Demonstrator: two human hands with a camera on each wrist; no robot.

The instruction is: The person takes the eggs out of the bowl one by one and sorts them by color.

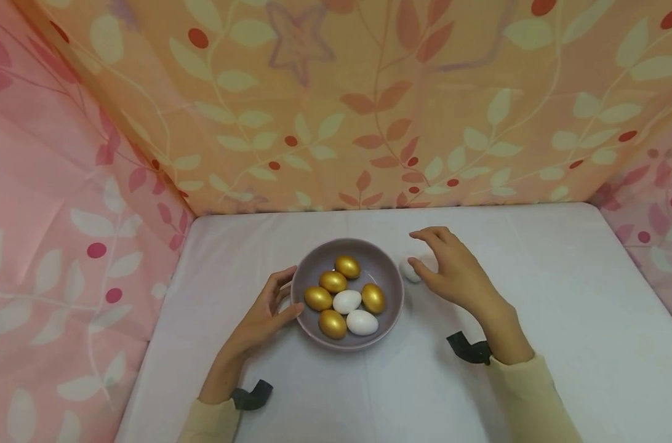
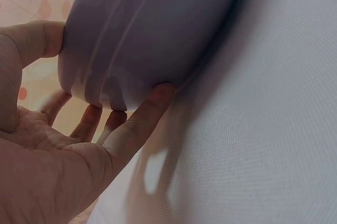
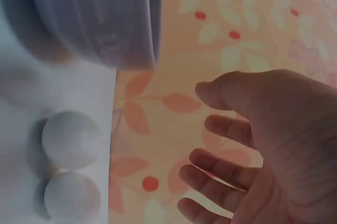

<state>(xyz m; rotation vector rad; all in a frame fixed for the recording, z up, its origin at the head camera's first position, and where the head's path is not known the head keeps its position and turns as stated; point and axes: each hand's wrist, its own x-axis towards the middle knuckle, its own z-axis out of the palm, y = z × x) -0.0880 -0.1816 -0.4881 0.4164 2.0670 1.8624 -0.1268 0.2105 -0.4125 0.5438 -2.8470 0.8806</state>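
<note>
A mauve bowl (image 1: 394,295) stands on the white-covered table with several golden eggs (image 1: 333,324) and two white eggs (image 1: 362,322) inside. My left hand (image 1: 266,314) holds the bowl from its left side, thumb at the rim. In the left wrist view its fingertips (image 2: 162,95) touch the outer wall low down. My right hand (image 1: 460,277) hovers right of the bowl, fingers apart and holding nothing. Under it a white egg (image 1: 411,271) lies on the table, partly covered by the hand. The right wrist view shows two white eggs (image 3: 72,139) side by side there.
The white tabletop (image 1: 563,295) spreads out on both sides of the bowl. Behind it hangs an orange leaf-patterned cloth (image 1: 314,92), and a pink patterned cloth (image 1: 64,215) closes off the left. A black wrist mount (image 1: 469,348) sits at the right wrist.
</note>
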